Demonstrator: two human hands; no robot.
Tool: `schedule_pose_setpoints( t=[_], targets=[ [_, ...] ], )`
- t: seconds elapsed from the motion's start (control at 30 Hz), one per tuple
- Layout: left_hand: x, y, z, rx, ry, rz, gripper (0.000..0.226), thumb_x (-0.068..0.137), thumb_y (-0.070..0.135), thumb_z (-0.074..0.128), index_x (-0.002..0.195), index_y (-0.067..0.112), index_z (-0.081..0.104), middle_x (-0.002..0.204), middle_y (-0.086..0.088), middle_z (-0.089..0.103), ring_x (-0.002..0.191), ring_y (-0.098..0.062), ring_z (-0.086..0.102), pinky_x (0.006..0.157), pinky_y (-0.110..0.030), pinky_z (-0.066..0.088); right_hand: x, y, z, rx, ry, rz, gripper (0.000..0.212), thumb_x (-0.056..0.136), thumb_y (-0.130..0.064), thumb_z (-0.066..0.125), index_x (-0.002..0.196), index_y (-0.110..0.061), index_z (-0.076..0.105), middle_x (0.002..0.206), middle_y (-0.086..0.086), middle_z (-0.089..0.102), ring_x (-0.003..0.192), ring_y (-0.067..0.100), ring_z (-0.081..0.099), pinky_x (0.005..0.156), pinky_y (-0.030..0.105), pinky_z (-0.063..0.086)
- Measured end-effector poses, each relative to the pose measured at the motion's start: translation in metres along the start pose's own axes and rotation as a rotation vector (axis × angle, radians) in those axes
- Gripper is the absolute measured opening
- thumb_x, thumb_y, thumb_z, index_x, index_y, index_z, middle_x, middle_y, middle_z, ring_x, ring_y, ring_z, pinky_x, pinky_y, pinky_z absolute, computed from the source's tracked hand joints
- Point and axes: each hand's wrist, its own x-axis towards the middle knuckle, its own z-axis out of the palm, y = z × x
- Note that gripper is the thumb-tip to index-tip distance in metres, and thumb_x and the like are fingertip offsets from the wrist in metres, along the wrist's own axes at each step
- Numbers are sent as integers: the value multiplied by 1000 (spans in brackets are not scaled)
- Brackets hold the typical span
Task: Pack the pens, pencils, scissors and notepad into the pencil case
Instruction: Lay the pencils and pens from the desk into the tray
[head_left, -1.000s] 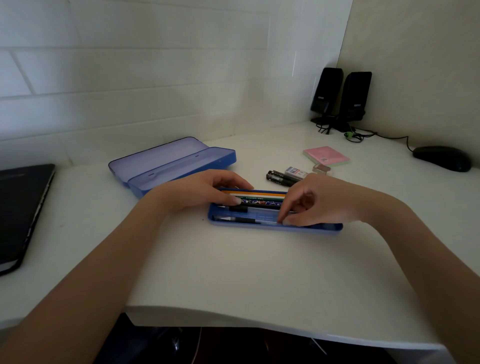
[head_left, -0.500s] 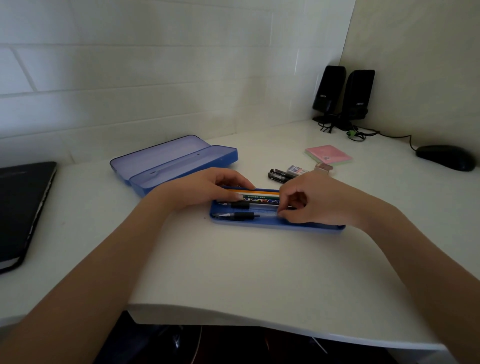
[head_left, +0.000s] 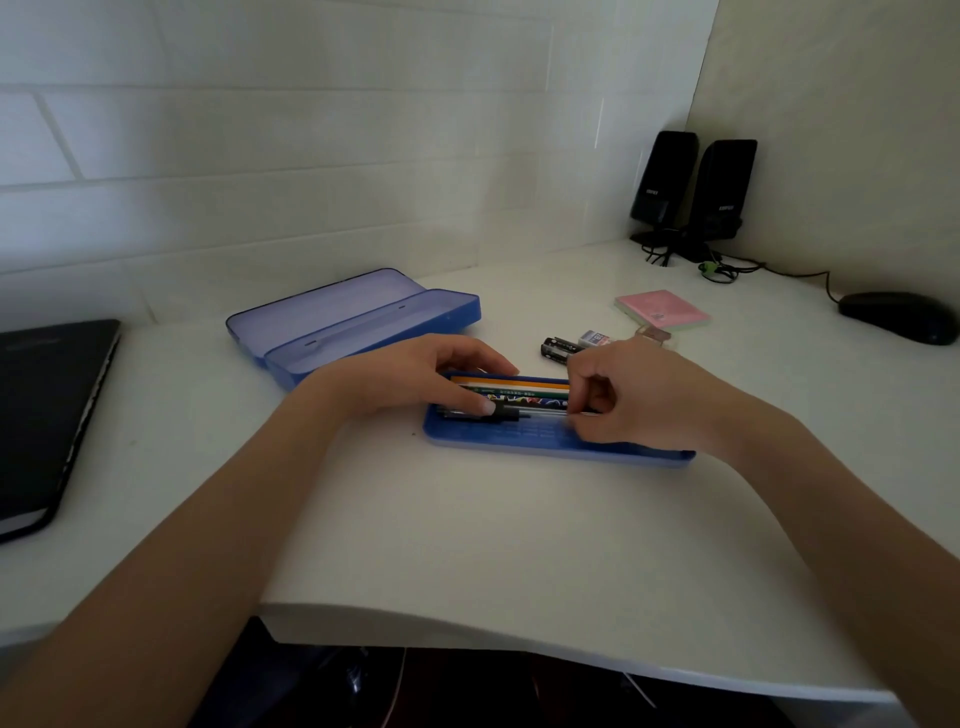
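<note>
A shallow blue plastic tray (head_left: 524, 441) with a ribbed floor lay on the smooth white bench (head_left: 467, 519), a row of slim pencils and pens (head_left: 519, 391) packed along its far side: orange, green, and one patterned barrel. The left hand (head_left: 415, 382) rested over the tray's left end, fingers curled, thumb pressed on a clear-barrelled pen with a black grip (head_left: 506, 411). The right hand (head_left: 631, 395) covered the tray's right half, fingers pinched closed on that pen's other end, it seemed; the contact was hidden by the knuckles. Behind, well apart, sat the open blue hinged pencil case (head_left: 358, 322), glossy and rounded. Beyond the hands lay a black marker (head_left: 556, 347), a small eraser (head_left: 595, 339) and a pink square notepad (head_left: 662, 309). A dark laptop (head_left: 47, 410) was cut off at left; two black speakers (head_left: 693, 192) and a black mouse (head_left: 898, 322) stood far right.
</note>
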Motion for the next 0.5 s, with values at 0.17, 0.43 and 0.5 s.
schedule_pose_setpoints(
  t=[0.17, 0.43, 0.5],
  targets=[
    [0, 1, 0, 44, -1, -3, 43, 77, 27, 76, 114, 41, 61, 113, 20, 63, 105, 4, 59, 96, -17, 42, 2, 3, 1, 17, -25, 9, 18, 75, -30, 73, 69, -26, 56, 68, -7, 62, 64, 9, 57, 62, 31, 49],
    [0, 2, 1, 70, -7, -5, 41, 78, 29, 74, 113, 44, 61, 110, 23, 63, 101, 6, 58, 89, -14, 41, 6, 14, -2, 131, 124, 81, 20, 80, -43, 67, 73, -27, 57, 63, -10, 54, 55, 9, 48, 55, 26, 40],
    [-1, 2, 2, 66, 12, 13, 40, 77, 27, 75, 113, 42, 62, 109, 23, 63, 102, 6, 59, 89, -13, 42, 7, 25, -3, 120, 246, 123, 16, 85, -40, 63, 81, -25, 61, 71, -12, 54, 60, 6, 47, 61, 28, 42]
  ],
)
